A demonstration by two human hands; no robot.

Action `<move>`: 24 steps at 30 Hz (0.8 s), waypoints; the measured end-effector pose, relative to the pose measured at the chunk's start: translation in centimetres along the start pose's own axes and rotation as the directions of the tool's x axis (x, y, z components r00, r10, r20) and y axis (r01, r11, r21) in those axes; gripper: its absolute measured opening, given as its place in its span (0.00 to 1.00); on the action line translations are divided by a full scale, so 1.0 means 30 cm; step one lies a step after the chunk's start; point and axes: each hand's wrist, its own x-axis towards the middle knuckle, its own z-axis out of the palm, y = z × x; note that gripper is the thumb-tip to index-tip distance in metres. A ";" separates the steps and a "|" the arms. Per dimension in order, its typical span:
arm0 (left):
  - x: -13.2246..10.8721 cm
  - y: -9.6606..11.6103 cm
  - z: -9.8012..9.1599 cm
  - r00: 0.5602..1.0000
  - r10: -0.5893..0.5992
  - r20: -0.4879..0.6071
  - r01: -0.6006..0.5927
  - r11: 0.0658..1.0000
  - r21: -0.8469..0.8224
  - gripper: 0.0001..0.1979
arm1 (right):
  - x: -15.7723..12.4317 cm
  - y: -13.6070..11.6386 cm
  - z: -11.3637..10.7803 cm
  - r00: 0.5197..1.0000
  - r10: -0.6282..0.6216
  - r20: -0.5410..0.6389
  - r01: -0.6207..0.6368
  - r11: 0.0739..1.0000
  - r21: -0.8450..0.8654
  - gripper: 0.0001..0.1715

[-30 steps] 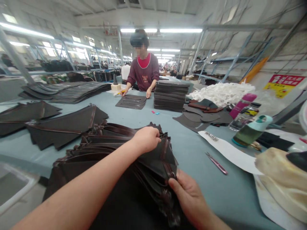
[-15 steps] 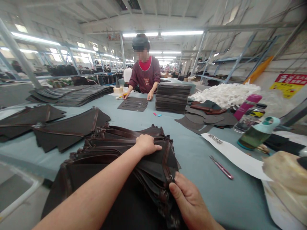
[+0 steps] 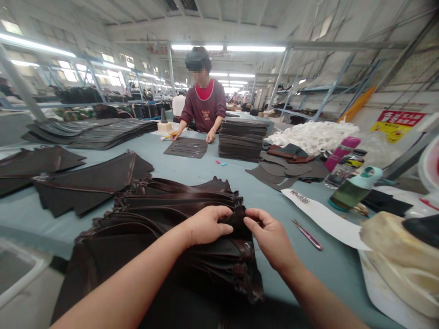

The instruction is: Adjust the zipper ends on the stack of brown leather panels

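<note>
A thick pile of dark brown fabric pieces (image 3: 144, 228) with glossy brown trim lies on the table in front of me. My left hand (image 3: 211, 224) pinches the edge of one dark fabric piece (image 3: 240, 224) at the right side of the pile. On the same piece's right corner, my right hand (image 3: 267, 230) closes with thumb and forefinger. That corner is lifted and bent between the two hands. Pink-handled thread snips (image 3: 307, 235) lie on the table to the right of my right hand.
Across the blue-green table (image 3: 192, 171) a co-worker (image 3: 206, 105) handles a flat dark panel (image 3: 185, 147). Stacked panels (image 3: 242, 139) stand beside it. To the right are a green bottle (image 3: 355, 188), a white strip (image 3: 322, 217) and a yellowed container (image 3: 401, 256). More dark pieces (image 3: 92, 183) lie left.
My left hand has slid from lying on the pile to pinching the piece's edge. My right hand has moved up to the corner, which is now bent up. The view has shifted slightly right.
</note>
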 end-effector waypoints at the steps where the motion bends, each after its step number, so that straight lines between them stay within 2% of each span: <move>1: -0.002 -0.001 -0.001 1.000 0.007 0.025 -0.005 0.998 -0.062 0.13 | -0.012 -0.005 0.006 0.998 -0.056 -0.007 0.056 0.997 -0.049 0.14; 3: -0.006 0.000 0.000 0.998 0.018 0.052 -0.013 0.994 -0.107 0.13 | -0.040 -0.017 0.007 0.985 -0.170 -0.002 0.169 0.977 -0.127 0.10; 5: -0.009 0.006 0.004 0.998 0.016 0.056 -0.012 0.997 -0.072 0.12 | -0.064 -0.030 -0.001 0.978 -0.207 0.012 0.206 0.965 -0.164 0.09; 8: -0.014 0.025 0.015 0.999 0.024 0.036 -0.025 0.999 0.044 0.11 | -0.082 -0.044 -0.011 0.987 -0.054 0.148 0.073 0.989 -0.127 0.12; 11: -0.022 0.046 0.035 0.999 0.048 -0.008 -0.045 0.973 0.225 0.09 | -0.079 -0.048 -0.008 0.954 0.104 0.283 -0.112 0.994 0.013 0.15; 13: -0.030 0.056 0.051 0.997 0.067 -0.035 -0.050 0.935 0.350 0.08 | -0.073 -0.047 0.000 0.957 0.140 0.255 -0.167 0.982 0.084 0.17; 17: -0.043 0.064 0.083 0.996 0.069 -0.062 -0.025 0.845 0.534 0.09 | -0.069 -0.045 0.015 0.972 0.162 0.169 -0.185 0.974 0.130 0.18; 24: -0.055 0.067 0.105 0.996 0.079 -0.040 -0.037 0.774 0.632 0.09 | -0.074 -0.016 0.045 0.983 0.163 0.084 -0.177 0.965 0.193 0.21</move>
